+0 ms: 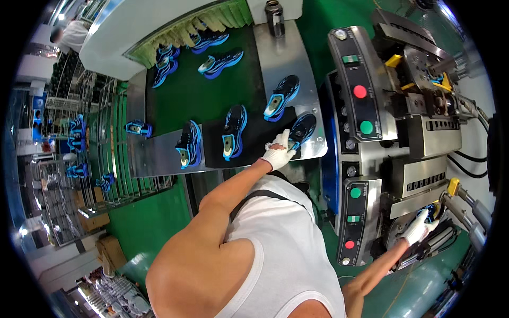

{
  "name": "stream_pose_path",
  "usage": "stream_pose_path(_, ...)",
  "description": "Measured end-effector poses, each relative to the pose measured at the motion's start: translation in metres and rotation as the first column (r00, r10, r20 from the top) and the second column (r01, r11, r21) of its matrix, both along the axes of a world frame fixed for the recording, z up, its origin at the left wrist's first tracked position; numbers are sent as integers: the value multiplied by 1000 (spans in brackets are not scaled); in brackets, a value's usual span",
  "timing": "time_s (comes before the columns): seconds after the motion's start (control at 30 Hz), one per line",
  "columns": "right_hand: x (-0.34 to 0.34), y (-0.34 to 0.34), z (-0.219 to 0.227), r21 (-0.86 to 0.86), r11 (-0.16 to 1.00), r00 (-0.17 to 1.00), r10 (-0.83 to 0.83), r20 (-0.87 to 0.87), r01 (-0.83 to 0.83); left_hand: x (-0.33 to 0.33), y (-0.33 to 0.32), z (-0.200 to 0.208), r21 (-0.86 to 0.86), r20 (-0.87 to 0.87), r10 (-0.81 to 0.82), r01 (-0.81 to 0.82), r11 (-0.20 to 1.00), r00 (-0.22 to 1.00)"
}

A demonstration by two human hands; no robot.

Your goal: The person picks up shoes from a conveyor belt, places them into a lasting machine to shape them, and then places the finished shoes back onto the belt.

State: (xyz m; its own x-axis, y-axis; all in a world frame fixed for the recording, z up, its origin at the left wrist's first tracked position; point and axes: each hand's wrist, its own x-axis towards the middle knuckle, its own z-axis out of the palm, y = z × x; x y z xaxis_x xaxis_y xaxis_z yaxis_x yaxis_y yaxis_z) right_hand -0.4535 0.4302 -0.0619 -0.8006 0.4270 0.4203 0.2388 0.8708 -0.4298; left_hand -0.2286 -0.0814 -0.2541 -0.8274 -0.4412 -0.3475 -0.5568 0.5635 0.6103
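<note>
My left hand (pixel 279 152), in a white glove, has its fingers on the heel of a black and blue sports shoe (pixel 304 129) at the right corner of the metal table. Far to the right, my other gloved hand, my right hand (pixel 418 230), is closed on a second such shoe (pixel 428 212) at the near station of a machine; the hand and metal parts partly cover that shoe. More shoes of the same kind lie along the table: one shoe (pixel 282 98) just beyond my left hand, another shoe (pixel 234 131) and a further shoe (pixel 189 144) to its left.
Several shoes ride on a green conveyor belt (pixel 191 100) under a fringed curtain (pixel 196 34). A dark can (pixel 274 18) stands at the back. Machine control panels (pixel 362 85) with red and green buttons rise at right. Wire racks (pixel 106 132) and a distant person (pixel 74 36) are at left.
</note>
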Motion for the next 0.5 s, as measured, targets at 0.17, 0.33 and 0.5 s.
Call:
stream_pose_path(0.17, 104, -179, -80, 171, 836, 843, 471, 261, -521, 25, -31, 53, 169, -41, -130, 135, 976, 991)
stream_pose_path(0.33, 89, -173, -181, 440, 773, 644, -55, 763, -456, 71, -91, 33, 299, -371, 169, -55, 953, 913)
stream_pose_path(0.5, 141, -301, -140, -47, 812, 658, 504, 559, -582, 5, -148, 38, 11, -356, 107, -111, 994, 928)
